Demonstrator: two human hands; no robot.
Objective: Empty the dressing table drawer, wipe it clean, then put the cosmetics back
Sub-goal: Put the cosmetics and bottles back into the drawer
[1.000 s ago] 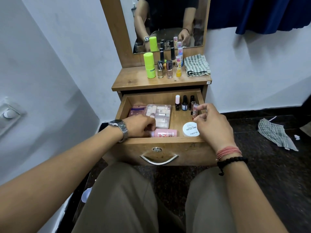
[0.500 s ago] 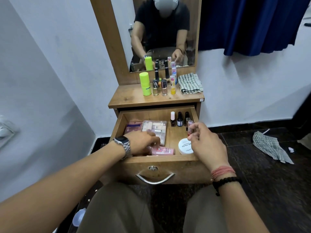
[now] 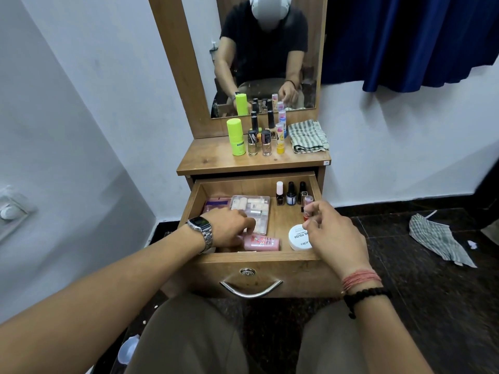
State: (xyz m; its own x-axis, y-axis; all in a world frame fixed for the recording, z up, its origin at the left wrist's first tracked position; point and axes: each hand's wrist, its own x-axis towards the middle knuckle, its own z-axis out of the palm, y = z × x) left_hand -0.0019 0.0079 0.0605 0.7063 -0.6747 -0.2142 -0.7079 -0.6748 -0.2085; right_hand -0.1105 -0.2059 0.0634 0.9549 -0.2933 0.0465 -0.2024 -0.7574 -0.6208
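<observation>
The wooden drawer (image 3: 297, 273) stands pulled out over my knees. Inside lie a clear box of small items (image 3: 252, 206), a purple packet (image 3: 216, 204), a white nail-polish-remover jar (image 3: 297, 237) and three upright nail polish bottles (image 3: 290, 193) at the back right. My left hand (image 3: 226, 229) reaches into the front left, fingers curled over the cap end of a pink bottle (image 3: 262, 242) lying on its side. My right hand (image 3: 334, 233) pinches a small red nail polish bottle (image 3: 306, 209) just above the drawer floor, beside the jar.
On the tabletop (image 3: 213, 159) stand a lime-green bottle (image 3: 236, 137), several small bottles (image 3: 266, 143) and a folded striped cloth (image 3: 307, 136), with the mirror (image 3: 264, 63) behind. Another striped cloth (image 3: 437, 238) lies on the dark floor at right. A blue curtain (image 3: 405, 36) hangs above.
My head has tilted up, so the table sits lower in view. Both hands stay in the drawer; the right hand has lowered the small bottle slightly towards the jar.
</observation>
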